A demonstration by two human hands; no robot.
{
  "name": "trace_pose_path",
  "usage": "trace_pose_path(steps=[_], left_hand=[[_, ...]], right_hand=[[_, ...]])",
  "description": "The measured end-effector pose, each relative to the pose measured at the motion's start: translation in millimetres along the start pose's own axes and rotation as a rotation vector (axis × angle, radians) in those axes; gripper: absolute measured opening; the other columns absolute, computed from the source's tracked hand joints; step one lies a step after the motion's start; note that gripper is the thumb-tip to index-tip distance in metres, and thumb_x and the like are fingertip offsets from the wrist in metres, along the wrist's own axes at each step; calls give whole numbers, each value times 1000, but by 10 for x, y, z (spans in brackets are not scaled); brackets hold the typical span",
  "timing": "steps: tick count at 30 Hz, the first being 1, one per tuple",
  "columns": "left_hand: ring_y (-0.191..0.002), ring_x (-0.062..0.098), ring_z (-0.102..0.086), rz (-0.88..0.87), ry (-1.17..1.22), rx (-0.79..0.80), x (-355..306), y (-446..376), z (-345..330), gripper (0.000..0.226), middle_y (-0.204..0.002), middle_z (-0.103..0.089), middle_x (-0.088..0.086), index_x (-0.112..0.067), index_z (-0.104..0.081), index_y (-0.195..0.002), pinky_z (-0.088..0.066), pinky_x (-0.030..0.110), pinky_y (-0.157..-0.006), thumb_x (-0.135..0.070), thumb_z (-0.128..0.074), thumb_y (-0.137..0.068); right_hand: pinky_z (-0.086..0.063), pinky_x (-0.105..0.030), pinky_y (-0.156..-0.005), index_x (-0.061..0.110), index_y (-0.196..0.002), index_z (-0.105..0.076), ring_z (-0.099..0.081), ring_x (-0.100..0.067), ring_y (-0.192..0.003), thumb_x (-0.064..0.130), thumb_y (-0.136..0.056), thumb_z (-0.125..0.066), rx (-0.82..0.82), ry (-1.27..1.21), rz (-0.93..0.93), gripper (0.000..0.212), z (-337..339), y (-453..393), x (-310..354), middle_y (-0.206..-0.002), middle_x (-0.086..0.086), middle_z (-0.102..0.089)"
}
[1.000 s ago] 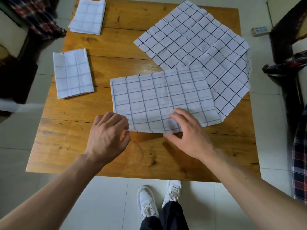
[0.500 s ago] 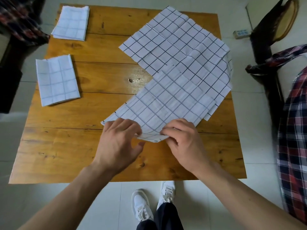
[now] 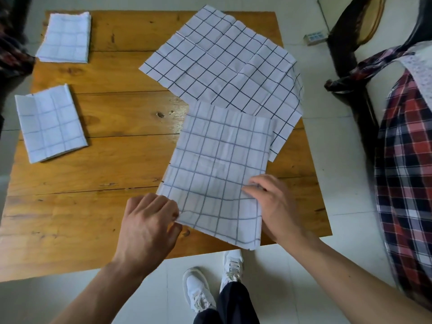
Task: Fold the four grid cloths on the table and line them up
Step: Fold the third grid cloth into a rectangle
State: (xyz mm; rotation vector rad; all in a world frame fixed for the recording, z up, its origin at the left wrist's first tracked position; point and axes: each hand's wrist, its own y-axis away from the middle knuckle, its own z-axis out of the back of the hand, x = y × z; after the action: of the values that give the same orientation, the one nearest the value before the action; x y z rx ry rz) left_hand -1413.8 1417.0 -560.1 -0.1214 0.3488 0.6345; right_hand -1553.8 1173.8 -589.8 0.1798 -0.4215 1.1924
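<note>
A half-folded white grid cloth [image 3: 217, 169] lies lengthwise on the wooden table [image 3: 112, 164], its near end hanging past the front edge. My left hand [image 3: 149, 225] pinches its near-left corner. My right hand [image 3: 273, 206] grips its right edge, fingers curled over the fabric. Behind it an unfolded grid cloth [image 3: 224, 64] lies spread out at an angle, its right side drooping off the table. Two small folded grid cloths sit on the left: one at the far corner [image 3: 64, 38], one nearer [image 3: 50, 122].
A dark wooden chair [image 3: 350, 45] stands to the right, with plaid fabric [image 3: 411, 164] draped close to the table's right edge. A small box [image 3: 314, 39] lies on the tiled floor. My white shoes [image 3: 210, 284] show below the front edge.
The half-folded cloth has been turned from lying crosswise to lying lengthwise and pulled to the right front. Both hands went from resting at its near edge to gripping its near end.
</note>
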Motion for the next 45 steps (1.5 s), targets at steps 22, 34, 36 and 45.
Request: trace_pose_path(steps=[22, 34, 36, 45], left_hand=[[-117, 22, -53, -81, 99, 18, 523, -247, -261, 42, -128, -64, -7, -21, -70, -114, -42, 37, -82, -48, -59, -84], [-104, 15, -54, 84, 195, -51, 488, -410, -222, 31, -103, -70, 0, -14, -71, -105, -45, 40, -77, -32, -50, -89], [-97, 13, -52, 136, 247, -50, 458, -448, -180, 32, -99, -68, 1, -15, -70, -102, -47, 42, -75, -34, -47, -89], [-75, 16, -61, 427, 431, -49, 435, -713, -156, 18, -75, -65, -5, -21, -60, -79, -49, 39, -63, -32, -60, -93]], right_hand=[[-53, -37, -93, 16, -115, -71, -56, -16, -112, -10, -82, -66, 169, -200, -28, 43, 80, -22, -316, -120, 1, -64], [-56, -33, -88, 13, -111, -71, -63, -12, -102, 1, -81, -72, 102, -281, -54, 32, 149, -141, -368, -108, 1, -70], [-56, -26, -82, 11, -108, -72, -66, -11, -96, 7, -77, -78, 103, -344, -66, 32, 149, -206, -374, -103, 0, -71], [-52, -16, -53, 28, -86, -68, -64, -3, -77, 18, -84, -73, 67, -481, -315, 11, 211, -501, -334, -78, 19, -65]])
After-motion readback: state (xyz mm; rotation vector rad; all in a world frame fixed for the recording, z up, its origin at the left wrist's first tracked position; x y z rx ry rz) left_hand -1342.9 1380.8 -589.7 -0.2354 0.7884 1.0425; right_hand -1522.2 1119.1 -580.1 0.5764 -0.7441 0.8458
